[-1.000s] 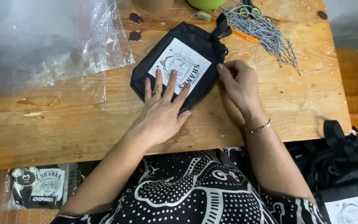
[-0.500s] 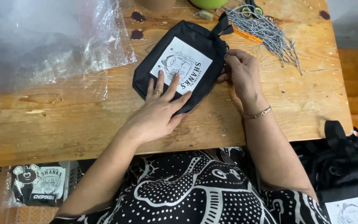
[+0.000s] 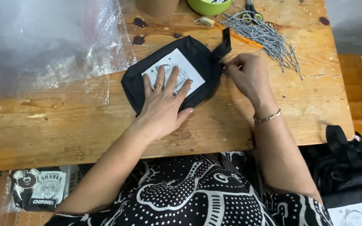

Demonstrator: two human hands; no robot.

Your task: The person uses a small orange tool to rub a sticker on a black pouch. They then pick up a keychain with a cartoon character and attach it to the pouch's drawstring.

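1. Lying flat mid-counter (image 3: 63, 134): black pouch (image 3: 197, 52) with a white printed panel.
2. Pressing down on the panel, fingers spread: left hand (image 3: 162, 104), grip open and holding nothing.
3. Pinching the pouch's right edge beside its strap: right hand (image 3: 248, 75), grip closed on fabric.

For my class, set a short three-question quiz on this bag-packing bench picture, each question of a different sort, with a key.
1. True or false: the left hand lies flat on the black pouch.
2. Which lies nearest the right hand? A. the clear plastic sheet B. the bundle of black-and-white cords C. the green bowl
3. Fill in: the pouch's printed panel is ____ in colour.

Key
1. True; the palm and spread fingers press on it.
2. B; the cords lie just beyond the right hand, which pinches the pouch's end by its strap.
3. White.
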